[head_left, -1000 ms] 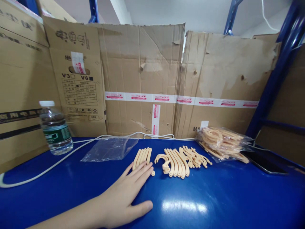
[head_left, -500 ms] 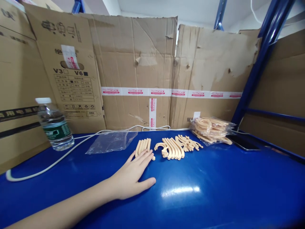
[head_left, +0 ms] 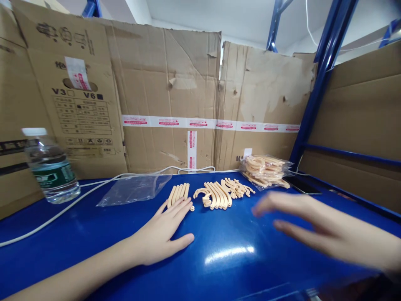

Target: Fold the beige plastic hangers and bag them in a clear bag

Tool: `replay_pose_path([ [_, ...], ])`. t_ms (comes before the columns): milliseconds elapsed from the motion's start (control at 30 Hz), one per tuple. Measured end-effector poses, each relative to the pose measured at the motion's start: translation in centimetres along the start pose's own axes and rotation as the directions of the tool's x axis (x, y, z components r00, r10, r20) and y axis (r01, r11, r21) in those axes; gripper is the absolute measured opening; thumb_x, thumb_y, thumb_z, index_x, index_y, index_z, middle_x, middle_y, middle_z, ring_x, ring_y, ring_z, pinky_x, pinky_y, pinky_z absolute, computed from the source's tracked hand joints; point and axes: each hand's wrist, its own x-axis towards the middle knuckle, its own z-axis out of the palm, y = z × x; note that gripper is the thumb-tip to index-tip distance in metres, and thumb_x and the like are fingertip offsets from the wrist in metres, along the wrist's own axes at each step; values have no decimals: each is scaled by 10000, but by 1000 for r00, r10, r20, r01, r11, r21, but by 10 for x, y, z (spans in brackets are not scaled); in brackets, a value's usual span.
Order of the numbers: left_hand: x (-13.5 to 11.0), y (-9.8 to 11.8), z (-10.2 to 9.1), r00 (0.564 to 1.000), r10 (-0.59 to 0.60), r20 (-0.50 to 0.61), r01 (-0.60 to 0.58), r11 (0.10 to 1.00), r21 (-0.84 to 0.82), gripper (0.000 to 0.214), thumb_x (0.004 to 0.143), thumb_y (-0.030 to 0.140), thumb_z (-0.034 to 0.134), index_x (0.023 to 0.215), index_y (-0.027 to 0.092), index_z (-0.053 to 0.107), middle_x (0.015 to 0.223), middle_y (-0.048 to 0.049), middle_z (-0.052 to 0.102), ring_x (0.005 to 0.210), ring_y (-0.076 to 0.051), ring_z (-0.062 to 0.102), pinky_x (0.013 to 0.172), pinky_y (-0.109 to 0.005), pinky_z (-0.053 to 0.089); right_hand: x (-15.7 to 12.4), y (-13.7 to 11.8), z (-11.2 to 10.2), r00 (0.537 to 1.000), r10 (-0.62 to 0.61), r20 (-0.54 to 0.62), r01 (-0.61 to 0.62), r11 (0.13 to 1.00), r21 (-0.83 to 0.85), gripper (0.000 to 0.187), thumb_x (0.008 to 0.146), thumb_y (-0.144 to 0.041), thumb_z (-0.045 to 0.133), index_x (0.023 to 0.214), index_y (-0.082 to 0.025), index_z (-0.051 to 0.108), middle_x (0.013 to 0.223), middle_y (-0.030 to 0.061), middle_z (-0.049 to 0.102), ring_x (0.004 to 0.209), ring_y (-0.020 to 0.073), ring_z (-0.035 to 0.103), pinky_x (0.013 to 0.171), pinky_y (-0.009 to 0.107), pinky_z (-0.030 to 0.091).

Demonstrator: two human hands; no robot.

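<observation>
My left hand [head_left: 169, 228] lies flat on the blue table, fingers stretched out over the near ends of a row of straight beige strips [head_left: 179, 192]. A small beige ringed end [head_left: 192, 208] shows beside its fingertips. To the right lie several curved beige pieces [head_left: 217, 195] side by side, with a smaller hook-shaped piece [head_left: 206, 200] at their left. Past them is a loose heap of small beige pieces [head_left: 238, 187]. My right hand [head_left: 307, 221], smeared by motion, hovers over the table at the right; its thumb and fingers are apart and nothing shows between them.
A flat clear plastic bag [head_left: 133, 190] lies behind my left hand. A water bottle [head_left: 53, 171] stands at the left by a white cable [head_left: 72, 205]. A filled plastic bag of beige pieces [head_left: 266, 170] and a dark phone [head_left: 303, 186] sit at the back right. Cardboard [head_left: 166, 92] walls the back.
My right hand has come into view from the right. The view has swung a little to the right. My left hand stays on the straight strips, and the pieces lie as before.
</observation>
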Motion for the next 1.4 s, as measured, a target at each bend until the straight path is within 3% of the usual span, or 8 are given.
replay_pose_path([
  [133, -1, -5, 1, 999, 33, 5, -32, 999, -7, 700, 929, 617, 357, 1513, 257, 215, 1562, -52, 202, 1436, -304, 192, 1167, -542, 172, 67, 64, 20, 981, -121, 150, 136, 986, -94, 422, 937, -398, 494, 1300, -183, 520, 1392, 139, 466, 1274, 280, 450, 1066, 473, 379],
  [267, -1, -5, 1, 999, 28, 15, -28, 1000, -9, 708, 927, 621, 357, 1512, 247, 218, 1561, -58, 207, 1438, -298, 191, 1166, -551, 170, 88, 105, 46, 967, -94, 235, 101, 995, -18, 422, 958, -450, 425, 1236, -156, 544, 1410, 167, 422, 1302, 280, 416, 1085, 472, 345],
  [500, 1, -2, -3, 999, 15, 39, -14, 1000, -4, 708, 926, 624, 351, 1509, 239, 234, 1563, -52, 201, 1439, -299, 188, 1166, -557, 162, 75, 111, 73, 964, -106, 244, 84, 991, 100, 365, 983, -436, 364, 1180, -183, 539, 1444, 136, 404, 1348, 252, 367, 1124, 445, 296],
  [767, 0, 4, 2, 997, -47, -53, 49, 998, 41, 691, 916, 626, 375, 1485, 240, 304, 1549, -33, 250, 1434, -264, 231, 1175, -515, 173, 75, 130, 75, 988, -3, 155, 2, 1000, 6, 438, 987, -473, 318, 1162, -155, 563, 1350, 171, 509, 1277, 276, 464, 1089, 484, 354],
  [867, 0, 4, -1, 999, -37, 26, 37, 999, 23, 719, 918, 636, 352, 1502, 229, 254, 1560, -35, 205, 1444, -269, 190, 1174, -535, 152, 74, 126, 74, 992, 56, 109, -46, 995, -90, 498, 976, -485, 336, 1283, -135, 511, 1425, 190, 435, 1344, 311, 380, 1111, 546, 301],
  [1000, 1, 1, -5, 996, -16, 88, 15, 1000, 11, 739, 920, 652, 318, 1511, 220, 222, 1570, -45, 155, 1452, -281, 144, 1168, -561, 132, 73, 87, 75, 1000, 12, -5, -13, 990, -139, 518, 983, -451, 343, 1380, -127, 423, 1471, 182, 388, 1394, 293, 300, 1138, 532, 269],
  [1167, 1, 2, -4, 997, -18, 75, 18, 1000, 8, 736, 920, 650, 320, 1510, 220, 227, 1568, -47, 173, 1448, -286, 155, 1168, -560, 142, 73, 32, 84, 964, -163, 211, 174, 984, -34, 483, 984, -394, 390, 1405, -161, 432, 1487, 143, 388, 1383, 257, 337, 1145, 441, 302],
  [1400, 1, -1, -2, 999, 8, 36, -8, 1000, -8, 720, 921, 637, 344, 1509, 236, 230, 1565, -51, 192, 1443, -296, 173, 1168, -552, 156, 75, 27, 87, 947, -125, 298, 131, 991, -3, 577, 980, -453, 384, 1458, -130, 363, 1538, 156, 282, 1433, 275, 219, 1172, 469, 222],
])
